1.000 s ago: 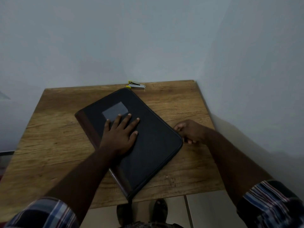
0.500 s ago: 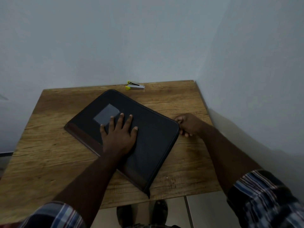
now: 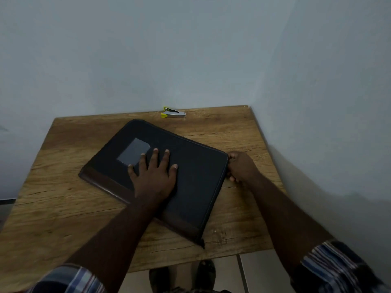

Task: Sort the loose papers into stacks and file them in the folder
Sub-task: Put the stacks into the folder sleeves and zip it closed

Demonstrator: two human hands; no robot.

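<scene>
Folder: black zip folder (image 3: 190, 174), closed, lying flat and askew on the wooden worktop (image 3: 53, 208).
Left hand (image 3: 155, 176): released grip, fingers spread, palm flat on the cover beside a grey patch (image 3: 133, 153).
Right hand (image 3: 241, 166): fingers curled, pinching the folder's right corner edge.
Stapler (image 3: 173, 113): yellow and silver, at the far edge against the wall.

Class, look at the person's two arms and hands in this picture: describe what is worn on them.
Both hands, left hand and right hand, are bare: no gloves, rings or watch show. Each forearm is uncovered, with a plaid sleeve in blue, white and dark stripes pushed up near the left elbow and right elbow.
</scene>
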